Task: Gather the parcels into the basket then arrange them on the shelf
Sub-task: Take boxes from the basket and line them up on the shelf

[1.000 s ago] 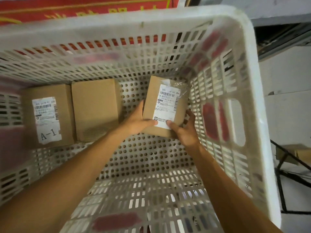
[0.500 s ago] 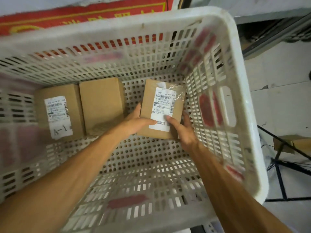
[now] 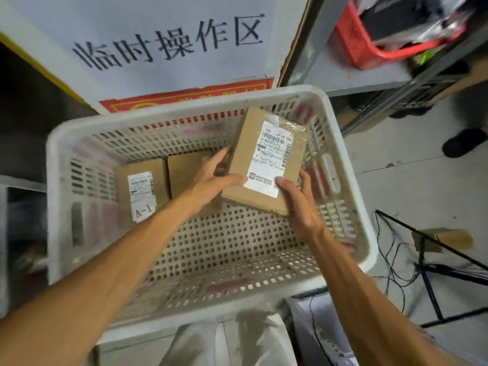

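Observation:
A white perforated plastic basket (image 3: 343,180) fills the middle of the view. Both hands hold a brown cardboard parcel with a white shipping label (image 3: 266,154), raised and tilted above the basket's right side. My left hand (image 3: 214,178) grips its left edge, thumb on top. My right hand (image 3: 298,199) grips its lower right corner. Two more brown parcels lie flat on the basket floor at the left: one labelled A-1 (image 3: 140,186) and a plain one (image 3: 184,175) beside it, partly hidden by my left hand.
A grey metal shelf (image 3: 351,72) stands at the back right with a red basket (image 3: 364,46) on it. A white sign with Chinese characters (image 3: 169,40) leans behind the basket. Black cables and a metal stand (image 3: 427,273) lie on the floor at right. A person's dark shoe (image 3: 464,141) is at far right.
The parcel has been lifted from the basket floor up to rim height, both hands still on it. The camera has pulled back and up, showing the whole basket, sign and shelf.

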The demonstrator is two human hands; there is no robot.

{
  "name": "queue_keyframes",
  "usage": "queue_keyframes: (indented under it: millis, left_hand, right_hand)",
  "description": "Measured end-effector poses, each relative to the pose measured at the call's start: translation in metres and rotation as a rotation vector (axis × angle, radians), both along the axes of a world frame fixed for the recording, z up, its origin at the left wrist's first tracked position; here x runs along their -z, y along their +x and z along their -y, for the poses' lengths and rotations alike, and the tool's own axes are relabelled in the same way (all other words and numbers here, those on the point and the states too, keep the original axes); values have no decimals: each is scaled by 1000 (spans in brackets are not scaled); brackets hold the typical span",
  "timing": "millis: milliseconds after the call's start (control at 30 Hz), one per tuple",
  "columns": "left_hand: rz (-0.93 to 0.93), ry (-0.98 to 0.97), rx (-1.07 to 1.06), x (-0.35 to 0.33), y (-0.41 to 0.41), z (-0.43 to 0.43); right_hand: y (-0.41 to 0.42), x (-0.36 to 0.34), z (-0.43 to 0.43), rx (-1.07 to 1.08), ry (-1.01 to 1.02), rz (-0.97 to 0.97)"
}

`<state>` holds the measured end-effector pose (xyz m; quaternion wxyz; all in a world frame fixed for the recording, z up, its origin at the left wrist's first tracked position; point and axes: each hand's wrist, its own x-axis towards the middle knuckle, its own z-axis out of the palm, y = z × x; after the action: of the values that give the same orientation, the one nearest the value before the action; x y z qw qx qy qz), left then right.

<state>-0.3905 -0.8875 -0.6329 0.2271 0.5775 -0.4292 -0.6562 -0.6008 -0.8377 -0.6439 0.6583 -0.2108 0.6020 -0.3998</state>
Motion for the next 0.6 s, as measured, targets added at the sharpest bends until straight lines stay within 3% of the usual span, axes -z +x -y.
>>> queue_keyframes:
  millis: [333,600]
  left_hand:
    - [-229,67,77,-98,74,-22]
    - [-338,-20,-101,-168,118,-79]
  right_hand:
    - [45,-92,-28,-71,-104,65]
    - [74,-175,-40,-287,-275,-40]
